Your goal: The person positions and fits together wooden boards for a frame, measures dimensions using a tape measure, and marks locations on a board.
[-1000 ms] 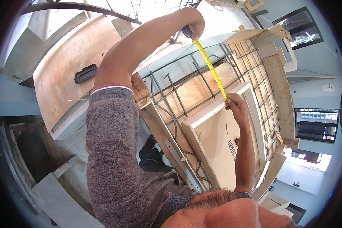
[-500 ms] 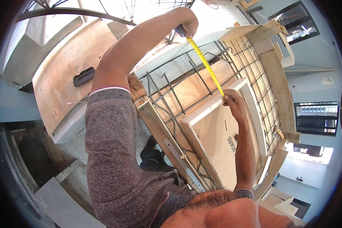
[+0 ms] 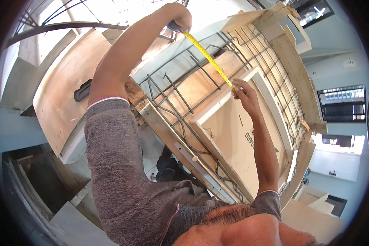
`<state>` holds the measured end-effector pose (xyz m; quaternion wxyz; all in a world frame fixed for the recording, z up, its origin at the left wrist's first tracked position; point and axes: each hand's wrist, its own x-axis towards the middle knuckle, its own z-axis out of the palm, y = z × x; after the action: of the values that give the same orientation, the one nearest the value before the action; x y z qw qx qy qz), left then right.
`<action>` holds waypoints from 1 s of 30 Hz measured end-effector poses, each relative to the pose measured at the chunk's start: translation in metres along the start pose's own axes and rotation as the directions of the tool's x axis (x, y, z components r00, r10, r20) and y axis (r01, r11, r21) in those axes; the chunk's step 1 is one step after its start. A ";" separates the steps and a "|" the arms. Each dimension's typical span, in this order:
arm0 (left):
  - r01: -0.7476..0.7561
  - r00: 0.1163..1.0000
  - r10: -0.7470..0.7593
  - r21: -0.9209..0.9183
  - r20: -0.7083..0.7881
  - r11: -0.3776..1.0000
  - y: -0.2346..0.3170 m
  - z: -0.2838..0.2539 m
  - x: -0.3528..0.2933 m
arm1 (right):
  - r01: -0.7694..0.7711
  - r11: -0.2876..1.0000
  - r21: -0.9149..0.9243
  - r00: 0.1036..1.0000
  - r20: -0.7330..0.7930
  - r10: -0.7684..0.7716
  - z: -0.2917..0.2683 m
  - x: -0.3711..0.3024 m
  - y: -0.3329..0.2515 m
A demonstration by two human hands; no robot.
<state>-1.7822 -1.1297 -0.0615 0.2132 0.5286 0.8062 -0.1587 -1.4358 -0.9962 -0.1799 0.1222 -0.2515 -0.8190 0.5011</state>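
Observation:
My left hand (image 3: 182, 19) reaches out to the far side, closed around the dark blue case of a tape measure (image 3: 173, 26). From it the yellow blade (image 3: 209, 57) runs taut, slanting down toward my right hand (image 3: 246, 96). The thumb and fingers of that hand pinch the blade's end at the white-edged rim of a shallow rectangular wooden frame (image 3: 212, 107). A flat tan board (image 3: 229, 131) fills the inside of this frame. Steel rebar (image 3: 279, 74) lies in a grid around it, within a larger timber form.
A timber side (image 3: 162, 132) of the form runs beside my legs. To the left stands a curved plywood panel (image 3: 65, 78) with a dark oblong block (image 3: 82, 91) on it. Boards (image 3: 291, 57) edge the form at the right, below a blue wall with windows.
The view has shifted, so the form and both hands sit a little differently in it. The tape remains stretched between my hands; the fingers of my right hand have lifted and spread slightly.

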 end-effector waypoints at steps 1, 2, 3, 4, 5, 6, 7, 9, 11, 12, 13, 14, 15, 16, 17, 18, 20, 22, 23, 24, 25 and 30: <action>-0.160 0.987 0.158 0.057 0.043 0.985 -0.017 0.006 0.021 | 0.056 0.998 0.014 0.998 -0.041 -0.056 0.007 -0.003 -0.004; -0.371 0.928 0.359 0.145 0.104 0.917 -0.040 0.011 0.051 | 0.109 0.993 0.036 0.989 -0.107 -0.105 0.014 -0.005 -0.010; -0.500 0.865 0.478 0.185 0.154 0.846 -0.052 0.020 0.070 | 0.079 0.994 0.076 0.983 -0.172 -0.065 0.015 -0.011 -0.008; -0.553 0.833 0.536 0.227 0.135 0.802 -0.066 0.024 0.083 | 0.048 0.992 0.117 0.972 -0.235 -0.019 0.016 -0.019 -0.005; -0.612 0.788 0.602 0.266 0.127 0.745 -0.057 0.026 0.080 | 0.006 0.987 0.161 0.953 -0.301 0.043 0.018 -0.029 0.002; -0.417 0.904 0.406 0.060 0.132 0.907 -0.048 0.022 0.079 | -0.107 0.974 0.198 0.942 -0.292 0.162 0.018 -0.043 0.003; -0.479 0.876 0.463 0.125 0.135 0.869 -0.048 0.022 0.083 | -0.133 0.959 0.249 0.950 -0.242 0.195 0.021 -0.056 0.005; -0.553 0.833 0.534 0.246 0.146 0.796 -0.067 0.025 0.087 | -0.174 0.919 0.354 0.969 -0.105 0.223 0.033 -0.067 0.010; -0.335 0.931 0.333 -0.013 0.152 0.942 -0.043 0.014 0.063 | -0.280 0.864 0.419 0.947 -0.027 0.320 0.042 -0.076 0.011; -0.278 0.945 0.286 -0.069 0.159 0.958 -0.042 0.013 0.060 | -0.310 0.840 0.446 0.940 0.014 0.340 0.046 -0.078 0.011; -0.217 0.958 0.236 -0.123 0.163 0.968 -0.042 0.014 0.058 | -0.335 0.817 0.470 0.934 0.053 0.353 0.049 -0.077 0.011; -0.201 0.958 0.231 -0.176 0.170 0.964 -0.046 0.016 0.061 | -0.345 0.773 0.533 0.928 0.067 0.368 0.050 -0.076 0.010; -0.183 0.958 0.225 -0.229 0.177 0.956 -0.051 0.020 0.067 | -0.336 0.749 0.571 0.926 0.055 0.374 0.051 -0.075 0.011; -0.166 0.957 0.223 -0.282 0.184 0.945 -0.052 0.021 0.066 | -0.327 0.724 0.607 0.923 0.041 0.382 0.050 -0.074 0.013; -0.150 0.964 0.204 -0.288 0.169 0.946 -0.052 0.022 0.067 | -0.316 0.699 0.641 0.920 0.028 0.390 0.050 -0.073 0.014; -0.134 0.970 0.186 -0.294 0.154 0.946 -0.051 0.021 0.067 | -0.311 0.684 0.660 0.920 0.029 0.391 0.051 -0.071 0.015; -0.084 0.975 0.148 -0.348 0.163 0.934 -0.045 0.018 0.063 | -0.298 0.653 0.697 0.920 0.026 0.392 0.050 -0.068 0.018; -0.009 0.970 0.115 -0.438 0.215 0.899 -0.040 0.016 0.060 | -0.295 0.639 0.711 0.915 0.017 0.403 0.052 -0.068 0.015; -0.096 0.969 0.183 -0.426 0.166 0.900 -0.050 0.021 0.068 | -0.294 0.635 0.715 0.916 0.022 0.400 0.054 -0.067 0.013; -0.183 0.961 0.250 -0.408 0.119 0.894 -0.064 0.030 0.086 | -0.292 0.630 0.719 0.917 0.023 0.398 0.055 -0.066 0.010; -0.278 0.941 0.329 -0.383 0.075 0.881 -0.064 0.031 0.088 | -0.288 0.624 0.726 0.915 0.016 0.403 0.055 -0.066 0.008; -0.185 0.958 0.253 -0.387 0.133 0.904 -0.059 0.025 0.089 | -0.262 0.597 0.758 0.913 -0.006 0.408 0.057 -0.066 0.007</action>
<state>-1.8630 -1.0950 -0.1270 0.3973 0.5497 0.7344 -0.0258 -1.4038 -1.0724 -0.2090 0.1899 -0.3731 -0.4658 0.7796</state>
